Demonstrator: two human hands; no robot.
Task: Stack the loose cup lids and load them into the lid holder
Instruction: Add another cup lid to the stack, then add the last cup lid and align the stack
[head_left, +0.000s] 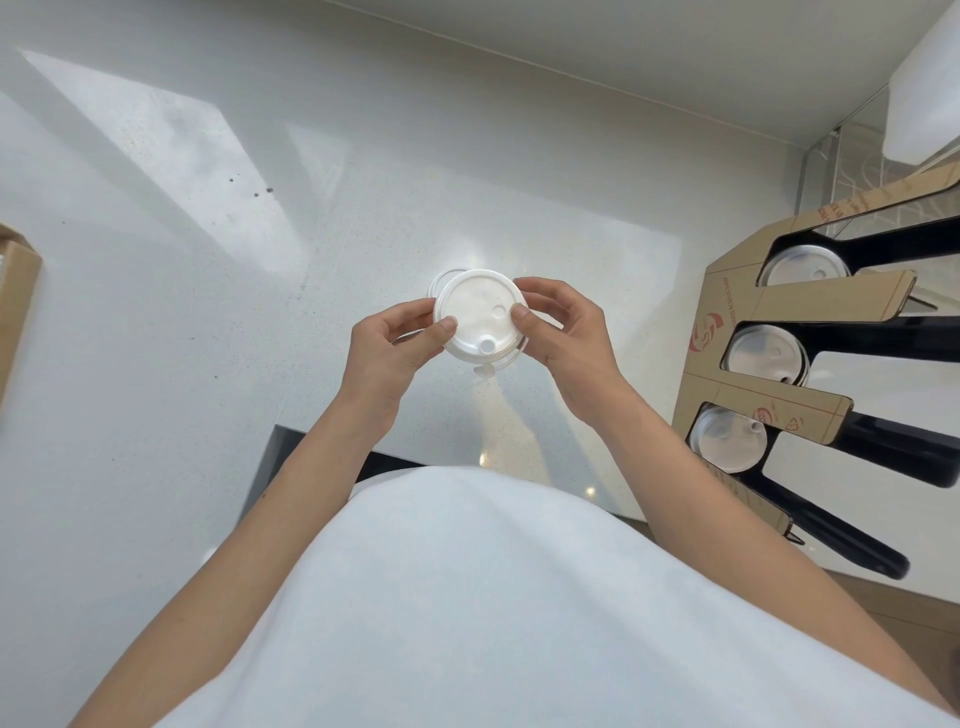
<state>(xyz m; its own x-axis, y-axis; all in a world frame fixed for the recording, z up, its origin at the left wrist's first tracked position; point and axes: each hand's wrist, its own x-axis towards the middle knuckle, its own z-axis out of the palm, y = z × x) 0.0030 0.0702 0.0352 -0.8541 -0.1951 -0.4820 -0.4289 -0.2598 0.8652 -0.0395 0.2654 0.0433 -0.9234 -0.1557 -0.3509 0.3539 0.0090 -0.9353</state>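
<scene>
A small stack of white plastic cup lids (475, 312) is held over the white counter, top lid facing up with its sip hole toward me. My left hand (387, 348) grips the stack's left edge, thumb on top. My right hand (563, 332) grips the right edge the same way. Lower lids in the stack peek out at the top left and bottom, slightly out of line. The lid holder (748, 312), brown cardboard-covered with black slots, stands at the right; each of its three slots shows a lid, such as the middle one (763, 353).
The white speckled counter (208, 312) spreads out ahead, with a few dark specks at the far left. A brown cardboard box edge (18, 291) shows at the left border. A clear acrylic stand (857, 156) sits behind the holder. The counter's front edge runs near my body.
</scene>
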